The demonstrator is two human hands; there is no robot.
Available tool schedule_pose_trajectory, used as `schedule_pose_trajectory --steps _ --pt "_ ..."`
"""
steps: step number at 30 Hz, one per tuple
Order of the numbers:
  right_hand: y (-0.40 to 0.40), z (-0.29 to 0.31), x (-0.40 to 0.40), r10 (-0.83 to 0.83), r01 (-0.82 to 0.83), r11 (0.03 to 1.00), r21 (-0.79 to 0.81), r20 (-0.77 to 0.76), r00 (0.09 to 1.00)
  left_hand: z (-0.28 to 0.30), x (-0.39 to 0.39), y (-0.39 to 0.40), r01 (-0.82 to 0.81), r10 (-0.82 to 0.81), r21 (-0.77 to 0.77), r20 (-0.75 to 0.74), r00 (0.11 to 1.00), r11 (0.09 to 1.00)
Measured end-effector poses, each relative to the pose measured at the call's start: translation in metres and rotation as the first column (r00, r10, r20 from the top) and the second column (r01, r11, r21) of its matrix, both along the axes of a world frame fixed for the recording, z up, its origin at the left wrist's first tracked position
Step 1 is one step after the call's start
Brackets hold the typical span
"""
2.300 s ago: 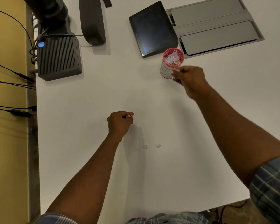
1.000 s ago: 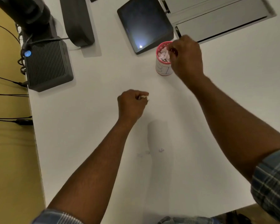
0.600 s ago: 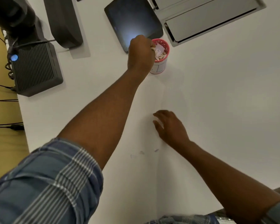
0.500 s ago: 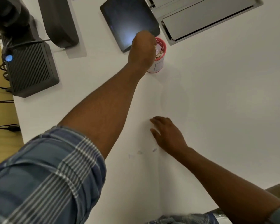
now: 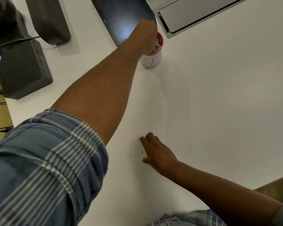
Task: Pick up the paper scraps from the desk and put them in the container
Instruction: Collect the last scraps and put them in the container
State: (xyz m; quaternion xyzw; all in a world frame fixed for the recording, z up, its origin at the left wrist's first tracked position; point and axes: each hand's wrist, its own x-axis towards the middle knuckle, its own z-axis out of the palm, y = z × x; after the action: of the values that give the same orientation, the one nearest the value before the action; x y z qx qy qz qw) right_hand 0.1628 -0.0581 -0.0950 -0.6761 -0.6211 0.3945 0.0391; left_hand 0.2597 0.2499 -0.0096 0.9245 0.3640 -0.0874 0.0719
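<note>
The container [image 5: 151, 62] is a small white cup with a pink rim, standing on the white desk [image 5: 219, 95] and holding crumpled paper. My left hand [image 5: 145, 36] reaches across and is over its mouth, fingertips dipped inside and hidden, so whether it holds anything is unclear. Two tiny paper scraps [image 5: 132, 155] [image 5: 141, 152] lie on the desk close to me. My right hand [image 5: 155, 152] rests low on the desk just right of them, fingers loosely extended and holding nothing.
A dark tablet [image 5: 121, 18] lies just behind the cup. A grey metal cable hatch [image 5: 194, 13] is set in the desk at the back right. A black ribbed box [image 5: 21, 69] and a dark monitor stand [image 5: 47, 20] stand at the back left.
My left hand has carried its scrap up to the cup and dipped into it. My right hand left the cup and came down beside the scraps near me.
</note>
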Motion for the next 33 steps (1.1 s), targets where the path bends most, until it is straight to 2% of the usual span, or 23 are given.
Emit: schedule_pose_trajectory --steps 1,2,5,8,11,13,17,21,26,30,32,33 --pt "0.0 -0.001 -0.004 0.001 0.0 1.0 0.018 -0.019 1.0 0.0 0.0 0.007 0.007 -0.007 -0.011 -0.001 1.0 1.0" --pt "0.001 -0.002 -0.009 0.003 -0.001 1.0 0.031 -0.036 0.999 0.009 -0.005 0.003 -0.005 0.008 -0.092 0.023 1.0 0.996" --pt "0.006 -0.003 -0.02 0.012 -0.009 0.998 0.055 -0.067 0.998 0.023 -0.025 -0.002 -0.051 0.083 -0.167 0.188 0.979 0.985" --pt "0.013 -0.005 -0.03 0.08 -0.074 0.992 0.103 -0.058 0.995 0.022 -0.059 -0.014 -0.157 0.187 -0.107 0.419 0.888 0.982" --pt "0.014 -0.005 -0.036 0.255 -0.257 0.948 0.188 0.036 0.966 0.004 -0.112 -0.04 -0.266 0.328 -0.191 0.55 0.768 0.945" --pt "0.009 -0.001 -0.035 0.343 -0.357 0.887 0.292 0.101 0.934 -0.015 -0.147 -0.064 -0.29 0.383 -0.253 0.537 0.752 0.923" --pt "-0.002 0.002 -0.027 0.427 -0.479 0.796 0.371 0.216 0.878 -0.057 -0.209 -0.121 -0.344 0.434 -0.287 0.363 0.824 0.894" --pt "-0.011 0.002 -0.026 0.39 -0.434 0.846 0.311 0.197 0.9 -0.087 -0.249 -0.168 -0.436 0.486 -0.27 0.156 0.86 0.858" --pt "-0.013 0.006 -0.033 0.338 -0.382 0.886 0.263 0.2 0.92 -0.085 -0.256 -0.208 -0.459 0.499 -0.203 0.242 0.832 0.865" --pt "-0.014 0.002 -0.039 0.383 -0.437 0.87 0.228 0.246 0.89 -0.085 -0.256 -0.204 -0.389 0.408 -0.127 0.195 0.892 0.912" --pt "-0.011 0.0 -0.038 0.311 -0.346 0.914 0.212 0.18 0.933 -0.084 -0.254 -0.198 -0.378 0.396 -0.131 0.177 0.901 0.917" --pt "-0.006 0.0 -0.035 0.217 -0.238 0.951 0.196 0.125 0.968 -0.082 -0.253 -0.195 -0.388 0.407 -0.13 0.179 0.896 0.912"
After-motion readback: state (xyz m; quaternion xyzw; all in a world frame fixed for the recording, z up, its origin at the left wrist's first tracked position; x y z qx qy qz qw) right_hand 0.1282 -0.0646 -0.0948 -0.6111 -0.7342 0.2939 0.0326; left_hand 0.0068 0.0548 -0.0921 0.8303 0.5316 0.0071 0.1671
